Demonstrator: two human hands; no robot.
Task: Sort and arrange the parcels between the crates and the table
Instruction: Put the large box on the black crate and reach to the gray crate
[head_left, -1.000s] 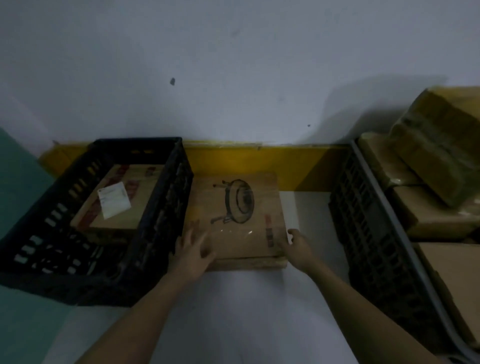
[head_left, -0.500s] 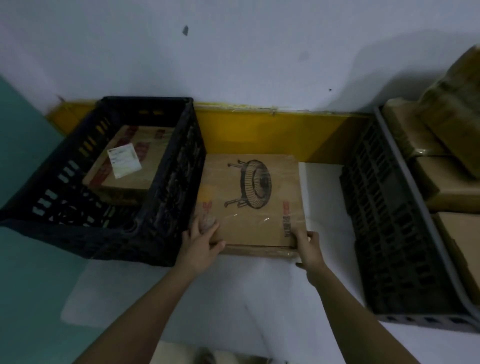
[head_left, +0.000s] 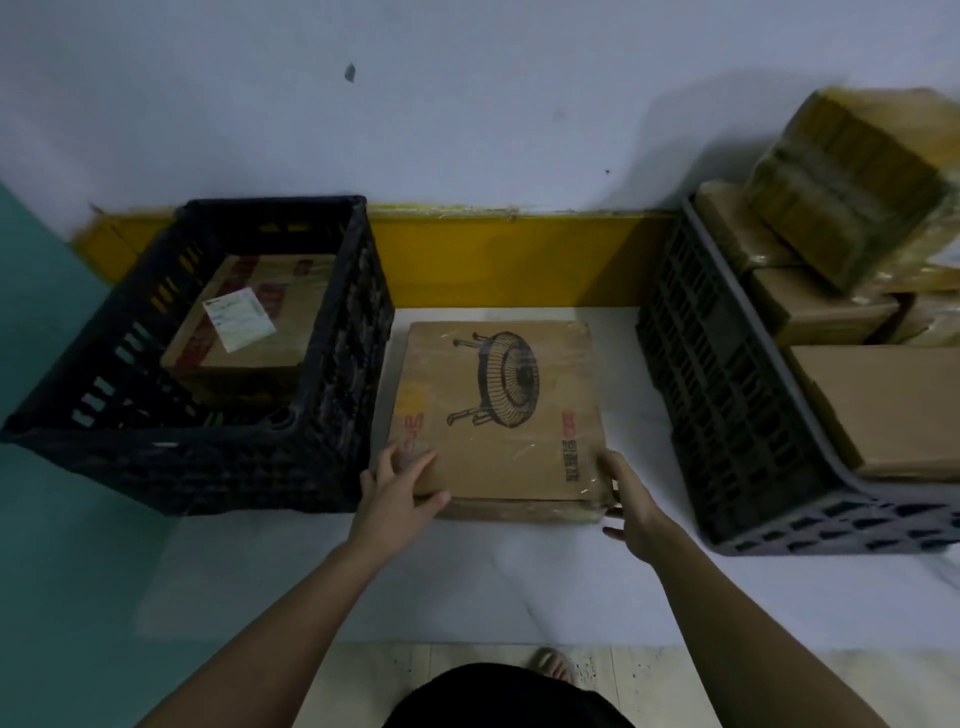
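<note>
A flat cardboard parcel (head_left: 498, 410) printed with a round fan drawing lies on the white table (head_left: 467, 577) between two crates. My left hand (head_left: 400, 486) rests on its near left corner, fingers straight on the top face and thumb along the front edge. My right hand (head_left: 631, 501) touches the near right corner with relaxed, spread fingers. The black crate (head_left: 332, 462) on the left holds a cardboard parcel with a white label (head_left: 249, 332). The dark grey crate (head_left: 727, 405) on the right holds several brown parcels (head_left: 883, 405).
A tape-wrapped parcel (head_left: 852, 192) sits on top of the right crate's pile. A yellow band (head_left: 509, 260) runs along the wall behind the table. The tiled floor and a foot (head_left: 556, 665) show past the table's near edge.
The view has pulled back and risen, so more table shows in front. Both hands stay at the parcel's near corners; the right hand's fingers have loosened and spread.
</note>
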